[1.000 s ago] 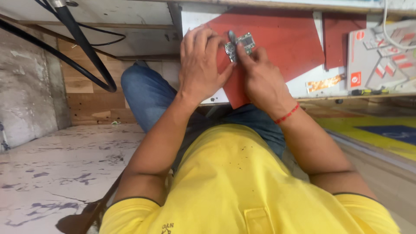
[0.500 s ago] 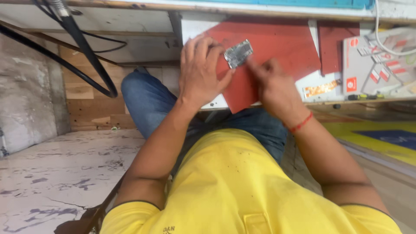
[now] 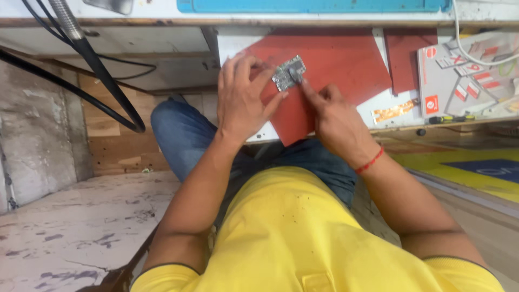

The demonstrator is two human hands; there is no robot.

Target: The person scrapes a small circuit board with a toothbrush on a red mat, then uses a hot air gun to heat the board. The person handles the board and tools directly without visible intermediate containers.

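Grey circuit board (image 3: 288, 73) on red mat (image 3: 335, 65) — left hand (image 3: 243, 100) pinching, right hand (image 3: 335, 119) touching

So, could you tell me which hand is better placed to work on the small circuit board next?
Probably the right hand: its fingertip already presses on the circuit board, above the red mat. The left hand grips the board's left edge, steadying it, so it seems less free.

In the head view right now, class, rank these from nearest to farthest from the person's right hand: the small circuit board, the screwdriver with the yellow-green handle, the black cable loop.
1. Small circuit board: at the fingertips of the right hand, over the red mat.
2. Screwdriver: off to the right on the bench edge.
3. Black cable loop: far left, beyond the left hand.
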